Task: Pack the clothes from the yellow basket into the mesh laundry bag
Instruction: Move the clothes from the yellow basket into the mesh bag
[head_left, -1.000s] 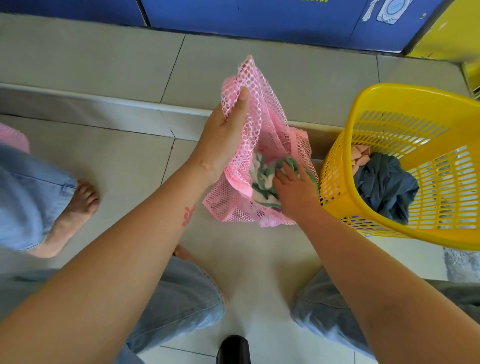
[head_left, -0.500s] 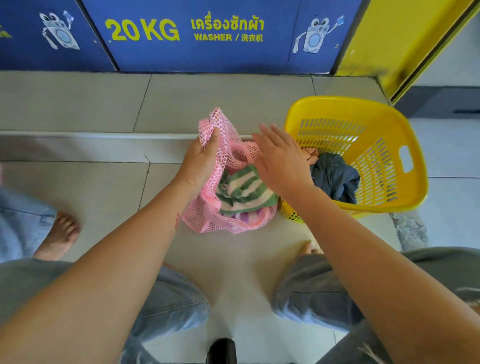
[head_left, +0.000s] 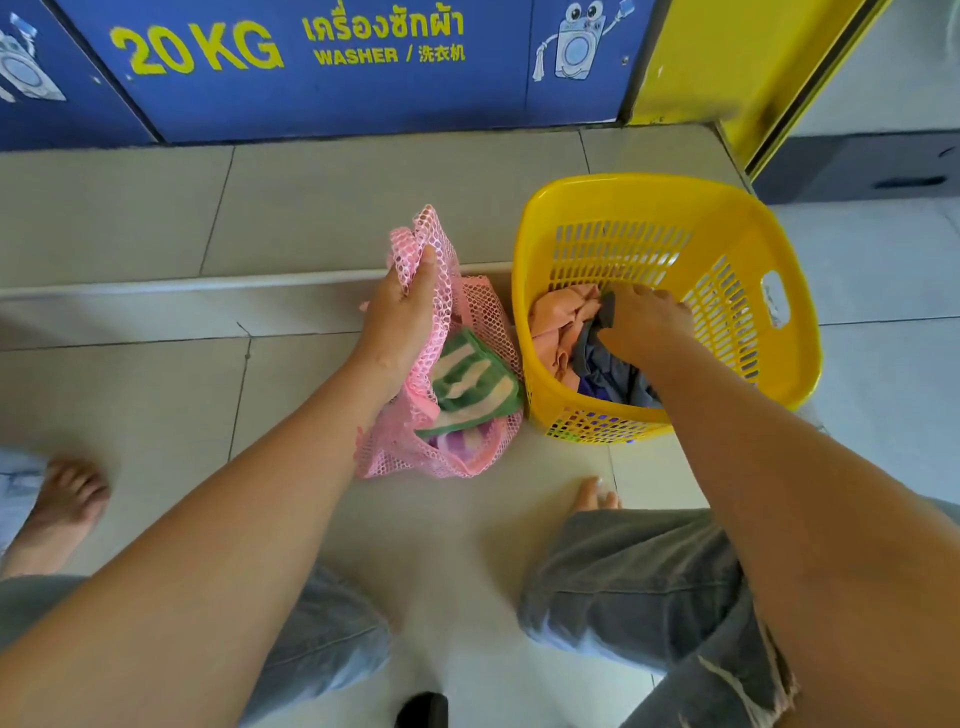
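Note:
A pink mesh laundry bag (head_left: 480, 312) stands on the tiled floor, its mouth held up by my left hand (head_left: 400, 317), which grips the upper edge. Inside lies a green-and-cream striped cloth (head_left: 475, 382) over something purple. Right beside the bag sits the yellow basket (head_left: 727, 218). My right hand (head_left: 641, 322) is down inside it, fingers curled round a dark grey garment (head_left: 605, 364). A peach-orange garment (head_left: 558, 319) lies at the basket's left side.
A low tiled step (head_left: 208, 280) runs behind the bag, with blue washer panels (head_left: 332, 73) beyond. Another person's bare foot (head_left: 62, 499) is at the left. My knees in grey jeans and my toes (head_left: 597, 496) are below the basket.
My right hand left the bag, where the striped cloth stays, crossed right into the basket and took hold of the dark grey garment. My left hand kept its grip on the bag.

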